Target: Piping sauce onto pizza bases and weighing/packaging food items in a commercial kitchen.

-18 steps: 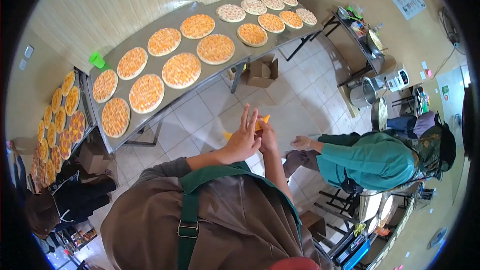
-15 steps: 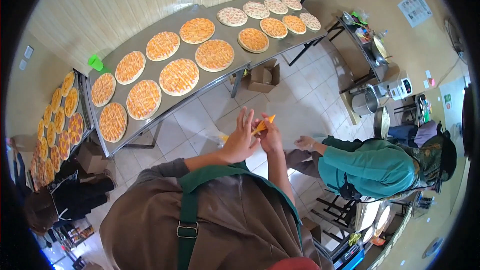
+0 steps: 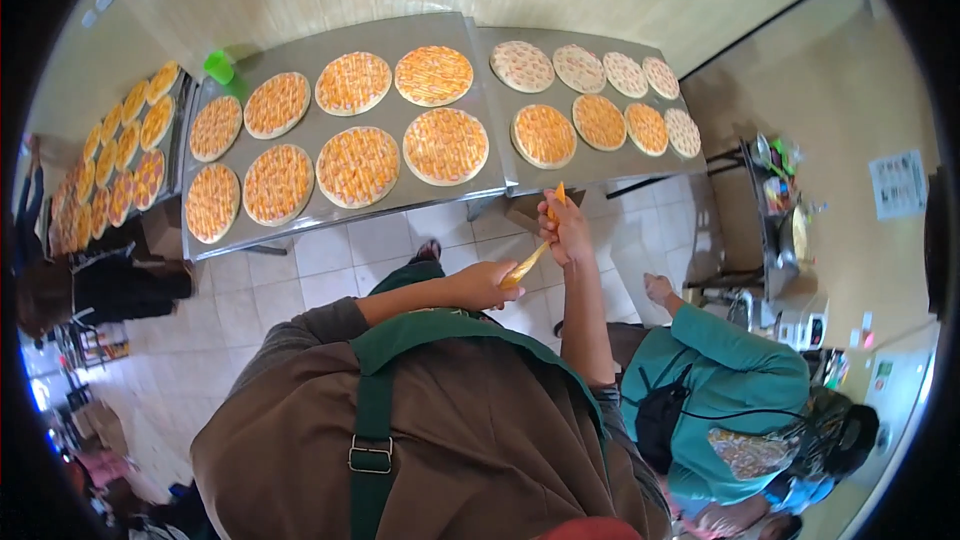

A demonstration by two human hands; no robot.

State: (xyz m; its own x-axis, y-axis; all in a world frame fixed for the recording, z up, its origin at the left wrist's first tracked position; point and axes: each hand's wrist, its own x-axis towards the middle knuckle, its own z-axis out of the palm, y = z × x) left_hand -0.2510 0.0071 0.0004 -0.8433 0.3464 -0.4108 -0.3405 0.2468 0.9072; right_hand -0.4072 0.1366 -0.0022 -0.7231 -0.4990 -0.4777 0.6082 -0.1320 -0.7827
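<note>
A piping bag (image 3: pixel 527 264) with orange filling stretches between my hands, its clear plastic twisted thin in the middle. My right hand (image 3: pixel 567 232) is closed round the front part, and the pointed orange tip sticks up past the fingers. Lower and to the left, my left hand (image 3: pixel 482 286) is wrapped round the back end of the bag. Beyond my hands, pizzas stand in two rows on a metal table; the nearest include one with orange zigzag lines (image 3: pixel 446 146) and a smaller one (image 3: pixel 543 136).
A green cup (image 3: pixel 218 66) stands at the table's far left. More pizzas (image 3: pixel 121 198) fill another table at left. Close on my right is a person in a teal top (image 3: pixel 735 370), one hand (image 3: pixel 658 288) reaching forward. A cardboard box (image 3: pixel 535 211) sits under the table edge.
My left hand, formerly spread beside the bag, now grips its back end. The right hand has moved forward and right with the tip. My view has turned and come closer to the table.
</note>
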